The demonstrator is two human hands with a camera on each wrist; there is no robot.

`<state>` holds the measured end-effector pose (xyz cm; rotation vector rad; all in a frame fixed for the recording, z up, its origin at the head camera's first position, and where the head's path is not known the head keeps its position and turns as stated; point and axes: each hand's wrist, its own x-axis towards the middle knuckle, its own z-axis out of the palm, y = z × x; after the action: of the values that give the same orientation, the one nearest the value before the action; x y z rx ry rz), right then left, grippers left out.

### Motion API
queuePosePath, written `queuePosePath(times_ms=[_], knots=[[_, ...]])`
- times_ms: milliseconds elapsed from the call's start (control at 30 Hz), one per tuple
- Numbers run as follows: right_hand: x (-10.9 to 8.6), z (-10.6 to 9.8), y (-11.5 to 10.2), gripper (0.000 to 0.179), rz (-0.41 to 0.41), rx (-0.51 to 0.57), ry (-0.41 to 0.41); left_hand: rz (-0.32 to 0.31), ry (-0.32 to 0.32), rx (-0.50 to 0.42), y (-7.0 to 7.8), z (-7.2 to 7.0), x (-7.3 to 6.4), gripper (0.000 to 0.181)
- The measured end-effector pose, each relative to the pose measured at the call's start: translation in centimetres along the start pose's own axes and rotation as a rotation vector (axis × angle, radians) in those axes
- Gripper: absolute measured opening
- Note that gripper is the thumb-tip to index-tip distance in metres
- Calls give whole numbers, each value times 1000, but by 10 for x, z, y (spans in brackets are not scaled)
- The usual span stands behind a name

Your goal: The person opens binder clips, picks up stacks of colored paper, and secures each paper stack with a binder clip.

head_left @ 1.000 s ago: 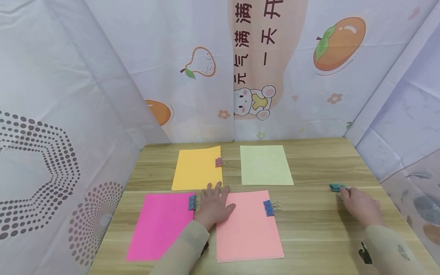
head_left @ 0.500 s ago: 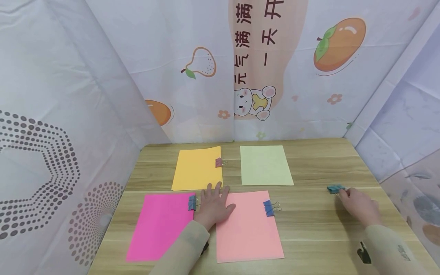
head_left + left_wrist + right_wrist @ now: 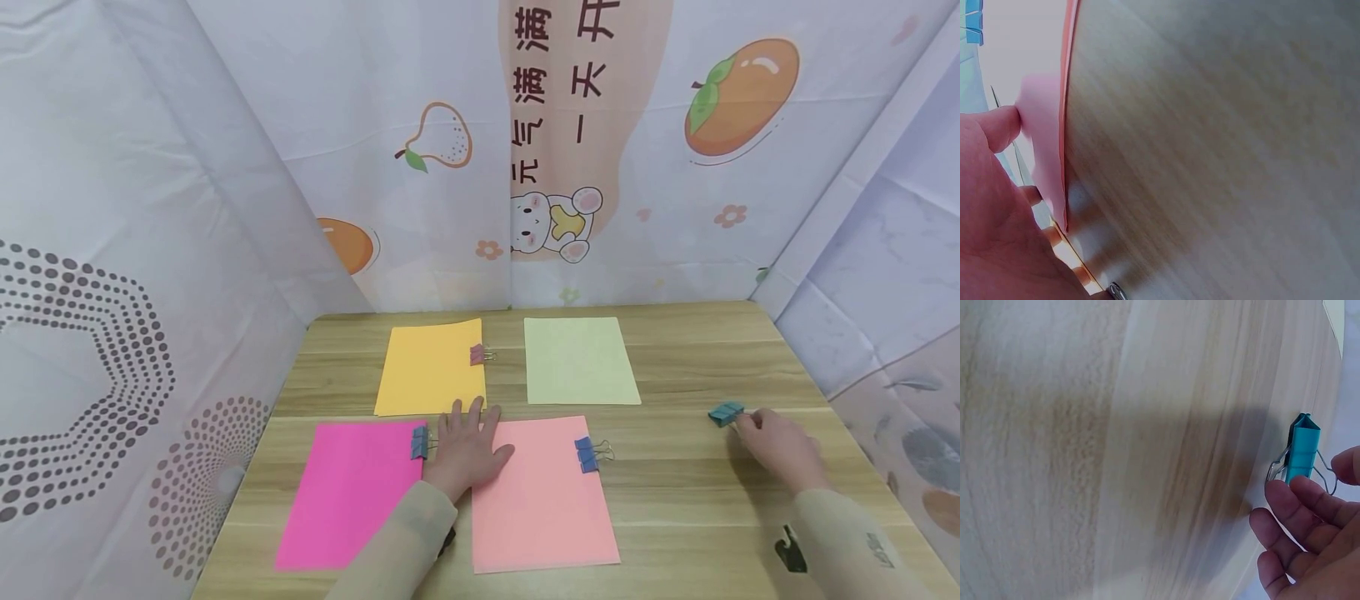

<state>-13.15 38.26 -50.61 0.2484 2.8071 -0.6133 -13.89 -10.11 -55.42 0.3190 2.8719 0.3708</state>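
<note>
My right hand [image 3: 783, 450] holds a teal binder clip [image 3: 727, 413] over the right side of the table. In the right wrist view the binder clip [image 3: 1305, 447] has its wire handles swung out to both sides, with the thumb at one handle and fingertips at the other. My left hand [image 3: 467, 454] rests with spread fingers between the magenta paper stack [image 3: 356, 500] and the light pink paper stack [image 3: 540, 508], its thumb on the light pink one. A blue binder clip [image 3: 587, 455] grips that stack's right edge. A bluish binder clip [image 3: 419, 442] is on the magenta stack.
At the back lie a yellow paper stack [image 3: 427, 375] with a dark pink binder clip [image 3: 477, 355] and pale green paper [image 3: 581, 362] with no clip visible on it. A patterned cloth [image 3: 450, 283] hangs behind the wooden table [image 3: 675, 517].
My right hand has drifted slightly left, and the teal binder clip has turned in its fingers. The left hand and the paper stacks have stayed where they were.
</note>
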Motion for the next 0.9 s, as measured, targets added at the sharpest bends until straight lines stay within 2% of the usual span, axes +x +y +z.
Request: queuePosePath(times_ms=[233,433,900], knots=[[2,1,1,61,11,16,8,6,-4,0,2,-4,-1,72],[2,0,-1,69,3,2,-22,2,-3,-5,1,-2,0,72],[4,6,-5,56,-18,50,14,-3,-13,14,1,-2,0,73]])
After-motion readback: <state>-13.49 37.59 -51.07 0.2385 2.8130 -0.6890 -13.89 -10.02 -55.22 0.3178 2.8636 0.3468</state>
